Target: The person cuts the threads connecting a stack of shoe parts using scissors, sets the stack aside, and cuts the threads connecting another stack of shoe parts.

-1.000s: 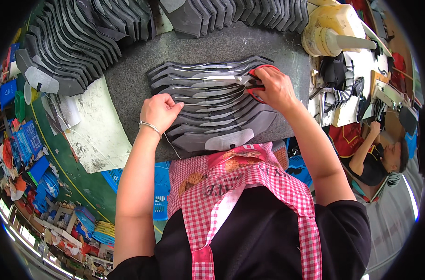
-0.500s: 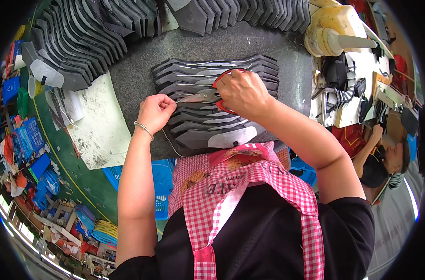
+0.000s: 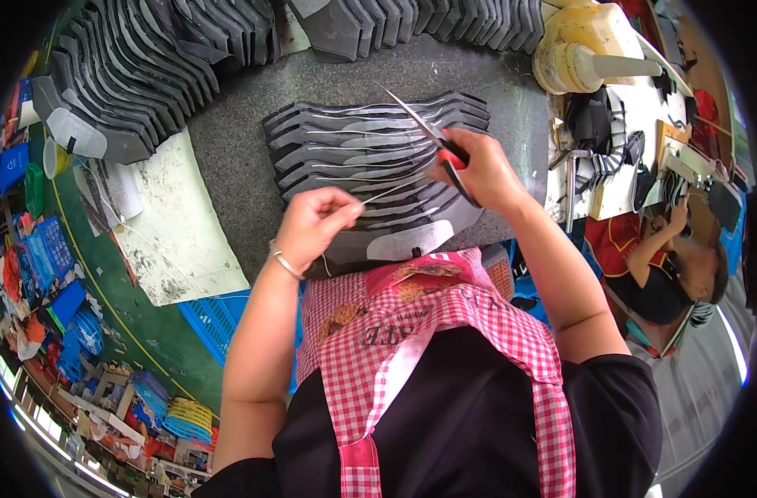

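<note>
My right hand is closed around the red and black handles of a pair of scissors, whose blades point up and to the left over the overlapping pieces. A thin white cord is pinched between the thumb and fingers of my left hand. It stretches toward the fingertips of my right hand; whether they grip it too I cannot tell. Beneath both hands lies a row of overlapping dark grey padded pieces, with light cords between them. The nearest piece, with a pale grey patch, rests by my apron.
More dark pieces stand in rows at the far left and far middle. A yellowish glue pot with a pale handle sits at the far right. Stained white paper lies left. Another person works at the right.
My left hand has moved right and nearer to me with the cord. My right hand has shifted right, and the scissors have swung from pointing left to pointing up-left, away from the cord.
</note>
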The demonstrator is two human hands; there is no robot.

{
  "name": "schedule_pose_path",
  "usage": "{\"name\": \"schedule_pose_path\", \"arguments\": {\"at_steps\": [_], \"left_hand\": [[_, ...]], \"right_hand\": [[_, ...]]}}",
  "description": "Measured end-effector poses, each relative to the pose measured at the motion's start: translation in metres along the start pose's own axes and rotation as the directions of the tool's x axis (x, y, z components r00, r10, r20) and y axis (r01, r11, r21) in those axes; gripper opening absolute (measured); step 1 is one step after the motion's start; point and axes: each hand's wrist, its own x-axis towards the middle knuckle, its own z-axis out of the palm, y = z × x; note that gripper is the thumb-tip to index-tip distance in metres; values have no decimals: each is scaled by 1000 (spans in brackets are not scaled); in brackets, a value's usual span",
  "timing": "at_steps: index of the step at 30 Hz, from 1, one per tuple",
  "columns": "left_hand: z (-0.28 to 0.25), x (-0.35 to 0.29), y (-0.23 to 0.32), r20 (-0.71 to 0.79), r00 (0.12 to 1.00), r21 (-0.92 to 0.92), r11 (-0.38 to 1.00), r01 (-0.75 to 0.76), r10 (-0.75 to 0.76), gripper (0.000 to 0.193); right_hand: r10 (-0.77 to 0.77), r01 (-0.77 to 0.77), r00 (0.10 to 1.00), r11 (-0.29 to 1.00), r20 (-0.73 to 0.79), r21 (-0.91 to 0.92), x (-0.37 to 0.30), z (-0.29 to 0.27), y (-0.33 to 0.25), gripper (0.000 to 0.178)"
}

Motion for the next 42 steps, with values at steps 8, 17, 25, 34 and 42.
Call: {"name": "schedule_pose_path", "arguments": {"at_steps": [8, 17, 25, 34, 42], "left_hand": [[-34, -7, -24, -142, 985, 288, 948, 132, -94, 12], [-35, 20, 2, -242, 970, 689, 708, 155, 23, 21], [-27, 28, 6, -357, 932, 839, 456, 296, 52, 32], [-56, 12, -11, -219, 975, 638, 762, 114, 38, 10], [-59, 9, -22, -294, 954, 565, 815, 127, 55, 9]], "right_hand": [[-97, 76, 993, 960, -67, -271, 5, 9, 37, 32], [-204, 158, 978, 851, -39, -500, 8, 5, 41, 34], [-611, 491, 791, 605, 30, -627, -14, -1, -10, 50], [-508, 516, 822, 473, 258, -714, -6, 39, -19, 38], [-359, 414, 903, 572, 238, -708, -6, 45, -32, 32]]}}
